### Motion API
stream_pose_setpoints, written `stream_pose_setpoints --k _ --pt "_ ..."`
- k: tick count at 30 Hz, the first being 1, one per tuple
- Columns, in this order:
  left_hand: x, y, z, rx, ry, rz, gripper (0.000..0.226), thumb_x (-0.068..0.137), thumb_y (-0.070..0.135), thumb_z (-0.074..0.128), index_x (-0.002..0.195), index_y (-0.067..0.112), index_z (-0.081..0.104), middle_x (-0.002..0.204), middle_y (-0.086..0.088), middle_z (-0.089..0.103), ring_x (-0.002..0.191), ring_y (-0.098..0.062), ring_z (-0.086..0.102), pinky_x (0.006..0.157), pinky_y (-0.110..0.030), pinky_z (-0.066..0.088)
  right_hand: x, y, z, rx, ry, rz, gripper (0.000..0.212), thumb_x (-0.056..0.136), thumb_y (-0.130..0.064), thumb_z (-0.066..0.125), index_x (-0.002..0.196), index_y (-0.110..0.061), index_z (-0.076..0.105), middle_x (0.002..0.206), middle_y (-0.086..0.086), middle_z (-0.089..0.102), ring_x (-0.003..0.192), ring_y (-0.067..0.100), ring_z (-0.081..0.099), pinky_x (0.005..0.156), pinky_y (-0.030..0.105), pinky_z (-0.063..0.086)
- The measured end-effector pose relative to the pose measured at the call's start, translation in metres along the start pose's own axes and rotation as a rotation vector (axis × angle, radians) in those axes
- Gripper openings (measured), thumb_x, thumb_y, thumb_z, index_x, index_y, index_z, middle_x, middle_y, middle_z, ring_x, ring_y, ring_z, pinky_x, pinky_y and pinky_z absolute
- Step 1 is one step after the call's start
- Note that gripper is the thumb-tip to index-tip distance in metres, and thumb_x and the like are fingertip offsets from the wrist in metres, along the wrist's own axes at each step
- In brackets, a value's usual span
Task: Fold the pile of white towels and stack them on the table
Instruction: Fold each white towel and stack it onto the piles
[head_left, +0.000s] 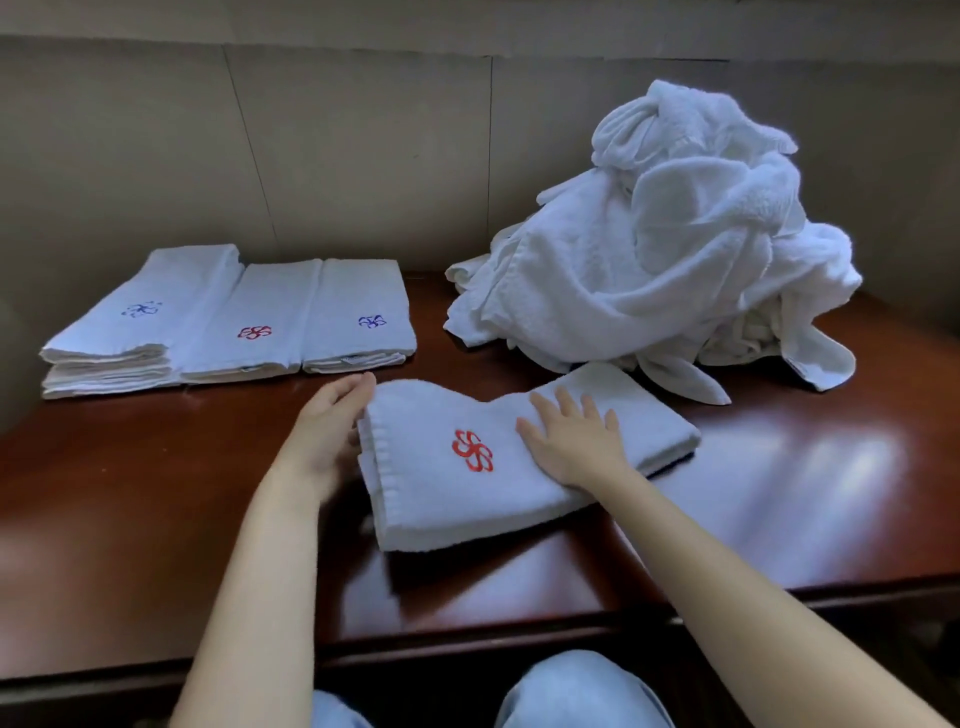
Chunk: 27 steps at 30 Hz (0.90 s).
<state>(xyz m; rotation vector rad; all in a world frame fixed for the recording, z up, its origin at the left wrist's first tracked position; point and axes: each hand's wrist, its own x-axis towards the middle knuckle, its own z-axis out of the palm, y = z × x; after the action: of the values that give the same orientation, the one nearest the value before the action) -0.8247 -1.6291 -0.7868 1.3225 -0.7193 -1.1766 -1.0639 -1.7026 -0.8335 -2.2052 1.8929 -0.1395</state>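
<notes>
At the centre of the frame our folded towel (467, 499) lies on the table (779, 493), its red emblem (472, 450) facing up. Our right hand (576, 441) rests flat on the towel's right half, fingers spread wide. Our left hand (327, 431) sits against the towel's left edge, fingers straight and together, holding nothing. In the upper right the pile (675, 249) of unfolded towels rises beside the wall (363, 156). At the left, three stacks (234, 317) of folded towels lie side by side, touching, the leftmost highest.
</notes>
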Motion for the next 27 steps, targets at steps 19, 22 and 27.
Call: stream_pose_setpoints --k 19,22,27 --pt "0.016 -0.026 -0.025 0.750 0.159 -0.035 0.091 0.086 0.035 0.068 0.152 0.014 0.008 0.152 -0.013 0.033 0.133 -0.032 0.040 0.103 -0.037 0.036 -0.003 -0.031 -0.005 -0.190 0.102 -0.034 0.059 0.096 -0.055 0.026 0.143 -0.020 0.034 0.152 0.013 0.027 0.138 0.034 0.021 0.110 0.047 0.017" --pt "0.017 -0.028 -0.025 0.817 0.068 -0.009 0.095 0.084 0.031 0.071 0.153 0.017 0.006 0.152 -0.012 0.032 0.132 -0.032 0.043 0.104 -0.039 0.039 -0.003 -0.025 0.002 -0.089 -0.003 -0.273 0.055 0.099 -0.053 0.021 0.150 -0.034 0.018 0.161 0.000 0.005 0.147 0.022 0.001 0.117 0.046 0.000" --pt "0.015 -0.024 -0.026 0.793 -0.023 -0.011 0.101 0.081 0.022 0.075 0.153 0.021 0.004 0.151 -0.010 0.035 0.127 -0.030 0.048 0.096 -0.034 0.043 0.005 0.019 -0.003 -0.069 -0.004 -0.158 0.056 0.098 -0.055 0.020 0.150 -0.038 0.013 0.161 -0.004 0.002 0.147 0.017 0.002 0.117 0.043 0.000"
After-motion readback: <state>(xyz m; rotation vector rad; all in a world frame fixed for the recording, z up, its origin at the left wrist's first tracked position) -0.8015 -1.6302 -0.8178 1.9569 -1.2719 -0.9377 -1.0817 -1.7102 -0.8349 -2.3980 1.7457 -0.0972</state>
